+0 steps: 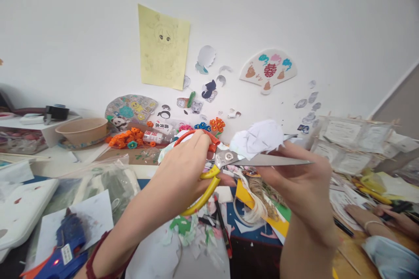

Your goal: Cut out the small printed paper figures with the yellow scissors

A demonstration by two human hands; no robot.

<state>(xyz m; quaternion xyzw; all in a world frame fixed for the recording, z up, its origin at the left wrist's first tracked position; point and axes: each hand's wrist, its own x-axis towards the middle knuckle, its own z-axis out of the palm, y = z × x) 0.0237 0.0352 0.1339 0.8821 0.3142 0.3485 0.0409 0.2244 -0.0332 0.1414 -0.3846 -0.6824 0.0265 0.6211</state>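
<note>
A pair of scissors with one red and one yellow handle [204, 198] is held up in front of me, its blades pointing right. My left hand [185, 168] grips the handles, with fingers through the loops. A white paper cutout [257, 138] with faint marks lies between the parted blades. My right hand [299, 178] pinches this paper from its right side, behind the lower blade. Part of the right fingers is hidden by the blade and the paper.
A blue glue gun [70, 239] with a red light lies at lower left. Paper scraps [193, 226] and a black pen [223, 226] are below my hands. Coiled cord [253, 205] lies beyond. At right, another person's hands [358, 216] rest near papers. Orange flowers [127, 138] stand at the wall.
</note>
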